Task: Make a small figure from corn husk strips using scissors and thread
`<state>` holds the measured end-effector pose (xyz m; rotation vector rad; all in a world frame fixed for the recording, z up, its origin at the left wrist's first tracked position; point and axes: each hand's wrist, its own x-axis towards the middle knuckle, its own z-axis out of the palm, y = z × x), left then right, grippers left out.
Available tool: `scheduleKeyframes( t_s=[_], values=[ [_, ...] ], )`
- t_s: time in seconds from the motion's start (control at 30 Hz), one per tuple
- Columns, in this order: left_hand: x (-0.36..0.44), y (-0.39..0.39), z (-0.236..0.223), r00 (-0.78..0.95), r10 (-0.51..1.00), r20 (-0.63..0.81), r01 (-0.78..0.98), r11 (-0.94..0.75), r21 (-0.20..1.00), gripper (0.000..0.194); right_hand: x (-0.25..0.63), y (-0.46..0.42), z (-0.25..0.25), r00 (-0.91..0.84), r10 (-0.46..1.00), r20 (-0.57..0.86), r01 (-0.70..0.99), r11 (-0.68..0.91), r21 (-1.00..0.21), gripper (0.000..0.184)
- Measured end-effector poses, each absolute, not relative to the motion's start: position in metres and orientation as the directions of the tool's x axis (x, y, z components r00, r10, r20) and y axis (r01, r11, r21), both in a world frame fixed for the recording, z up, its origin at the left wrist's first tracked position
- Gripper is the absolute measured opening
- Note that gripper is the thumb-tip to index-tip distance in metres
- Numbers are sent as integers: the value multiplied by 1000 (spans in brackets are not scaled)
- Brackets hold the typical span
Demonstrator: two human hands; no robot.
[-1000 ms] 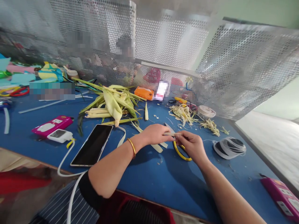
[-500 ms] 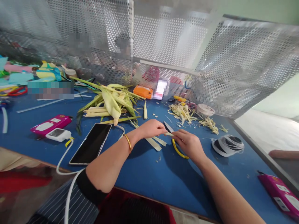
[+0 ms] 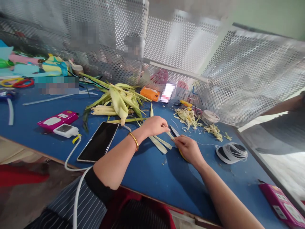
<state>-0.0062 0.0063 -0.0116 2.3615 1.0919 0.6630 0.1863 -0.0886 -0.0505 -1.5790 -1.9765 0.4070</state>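
My left hand (image 3: 156,126) is closed in a pinch on one end of a narrow, pale corn husk strip (image 3: 170,135). The other end sits between the fingers of my right hand (image 3: 189,148), so the strip spans the short gap between both hands, above the blue table. Scissors (image 3: 174,130) lie beside and partly beneath my right hand, blades pointing away; most of their yellow handle is hidden. Cut husk strips (image 3: 159,146) rest on the table below my left hand. Farther back on the left is a heap of green and cream corn husks (image 3: 119,103).
A dark-screened phone (image 3: 98,141) and a magenta device (image 3: 58,121) with a white cable lie left. To the right are a thread spool (image 3: 231,153), husk scraps (image 3: 188,117) and another magenta device (image 3: 282,203). A perforated metal screen (image 3: 176,41) stands behind. Someone's arm (image 3: 283,106) shows at right.
The husk strip between my hands has tilted, its right end now lower, and my hands are slightly apart. The view has shifted a little. A person's arm has appeared higher at the right edge.
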Motion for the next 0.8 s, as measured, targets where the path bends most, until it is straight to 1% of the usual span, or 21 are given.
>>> scheduleKeyframes(
  t_s=[0.07, 0.1, 0.13, 0.17, 0.2, 0.27, 0.33, 0.4, 0.43, 0.47, 0.5, 0.53, 0.57, 0.6, 0.63, 0.67, 0.7, 0.73, 0.8],
  values=[
    [-8, 10, -14, 333, 846, 415, 659, -524, 539, 23, 178, -87, -52, -85, 979, 185, 856, 167, -489, 22],
    [-9, 12, -15, 218, 844, 489, 686, -489, 539, 25, 174, -87, -53, -79, 985, 153, 895, 137, -424, 21],
    [-10, 13, -15, 128, 839, 529, 692, -458, 558, 24, 170, -87, -53, -87, 989, 122, 929, 125, -347, 20],
    [-10, 15, -15, 74, 846, 529, 674, -433, 598, 22, 166, -86, -53, -100, 990, 96, 956, 123, -267, 18],
    [-10, 15, -15, 51, 866, 497, 635, -412, 653, 19, 163, -86, -53, -111, 991, 76, 974, 124, -191, 16],
    [-8, 17, -15, 62, 916, 395, 529, -366, 766, 15, 157, -86, -52, -126, 991, 48, 989, 129, -77, 15],
    [-5, 18, -16, 87, 943, 320, 449, -324, 833, 14, 154, -84, -52, -143, 990, 10, 990, 144, -16, 15],
    [-2, 18, -19, 99, 947, 305, 411, -318, 854, 13, 154, -83, -53, -162, 986, -22, 987, 162, -10, 11],
    [-1, 17, -20, 108, 947, 303, 398, -321, 859, 12, 154, -82, -54, -165, 986, -22, 986, 164, -33, 10],
    [0, 16, -20, 121, 947, 296, 383, -320, 867, 13, 155, -81, -56, -153, 988, -9, 985, 152, -81, 11],
    [1, 15, -20, 138, 950, 281, 363, -313, 878, 14, 157, -80, -57, -127, 992, 9, 978, 126, -166, 13],
    [1, 12, -19, 161, 952, 260, 336, -301, 892, 17, 159, -79, -58, -85, 996, 24, 952, 89, -292, 16],
    [2, 9, -18, 192, 953, 234, 309, -286, 907, 22, 161, -78, -59, -34, 999, 29, 891, 43, -453, 19],
    [3, 5, -17, 229, 951, 210, 286, -272, 919, 28, 165, -77, -59, 22, 999, 25, 783, -2, -623, 23],
    [4, 1, -15, 277, 942, 190, 272, -267, 924, 35, 168, -76, -59, 76, 997, 13, 636, -38, -771, 28],
    [5, -3, -14, 335, 926, 172, 279, -271, 921, 42, 171, -76, -58, 119, 993, 2, 472, -54, -880, 32],
    [7, -6, -14, 377, 916, 138, 300, -261, 918, 48, 173, -75, -56, 157, 988, -3, 318, -54, -947, 36],
    [9, -10, -14, 404, 909, 100, 324, -244, 914, 52, 175, -75, -55, 191, 982, -4, 191, -41, -981, 39],
    [15, -15, -19, 423, 906, 32, 338, -190, 922, 52, 177, -75, -52, 216, 976, -4, 28, -10, -1000, 41]
  ],
)
